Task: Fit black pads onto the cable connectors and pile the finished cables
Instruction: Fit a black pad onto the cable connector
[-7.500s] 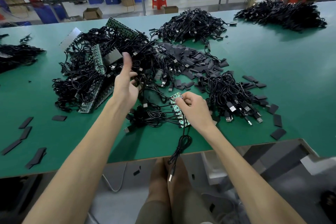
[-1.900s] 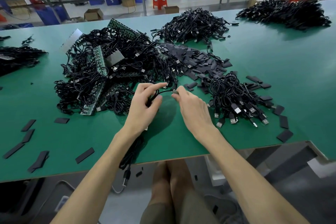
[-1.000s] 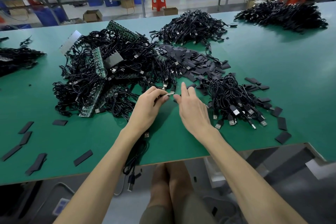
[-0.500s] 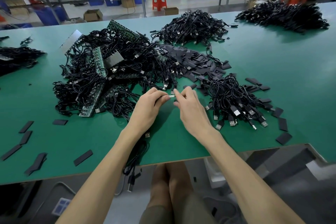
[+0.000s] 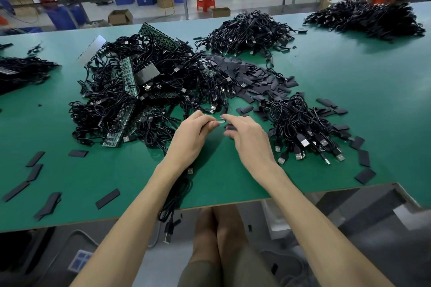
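Since a pad has to slip over a tiny metal tip, the connector (image 5: 220, 121) sits right between both hands. The left hand (image 5: 193, 140) pinches it tight between thumb and fingertips, I'd guess so it doesn't wobble. The right hand (image 5: 248, 142) meets its tip with fingers curled narrowly round what looks like a black pad (image 5: 229, 127), though it's blurry. The connector is small and silvery, and its thin black cable (image 5: 171, 214) runs toward me under the left wrist and dangles off the table (image 5: 349, 81) edge, probably just to stay out of the way. Just right of the connector is the finished pile (image 5: 303, 128), an easy drop. Beyond the connector is the pad heap (image 5: 251, 79), and left of it the untouched tangle (image 5: 140, 95), both within reach.
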The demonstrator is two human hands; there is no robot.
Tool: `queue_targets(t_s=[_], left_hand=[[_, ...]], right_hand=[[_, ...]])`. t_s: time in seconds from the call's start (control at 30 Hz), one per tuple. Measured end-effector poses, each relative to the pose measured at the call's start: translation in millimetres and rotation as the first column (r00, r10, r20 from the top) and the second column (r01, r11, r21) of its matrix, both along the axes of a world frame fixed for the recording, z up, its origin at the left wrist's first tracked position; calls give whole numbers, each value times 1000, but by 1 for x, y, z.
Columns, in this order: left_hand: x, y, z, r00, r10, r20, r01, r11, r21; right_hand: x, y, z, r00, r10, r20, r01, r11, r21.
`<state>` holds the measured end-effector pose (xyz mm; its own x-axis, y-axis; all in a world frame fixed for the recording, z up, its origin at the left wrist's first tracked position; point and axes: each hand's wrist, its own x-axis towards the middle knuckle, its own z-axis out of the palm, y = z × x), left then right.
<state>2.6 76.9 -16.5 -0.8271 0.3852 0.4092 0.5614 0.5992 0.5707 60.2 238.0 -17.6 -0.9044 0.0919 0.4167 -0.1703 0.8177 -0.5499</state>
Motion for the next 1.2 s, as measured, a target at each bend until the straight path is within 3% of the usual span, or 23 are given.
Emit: queue_targets(t_s=[0.53,1.2], left_hand=[[6,3,3,998,-15,-67,8,995,-103],[2,1,-4,998,-32,-56,30,998,-51]], right_hand=[[-8,5,-8,999,-25,33,29,990,-138],[-5,5,-2,994,96,51,-85,978,-189]])
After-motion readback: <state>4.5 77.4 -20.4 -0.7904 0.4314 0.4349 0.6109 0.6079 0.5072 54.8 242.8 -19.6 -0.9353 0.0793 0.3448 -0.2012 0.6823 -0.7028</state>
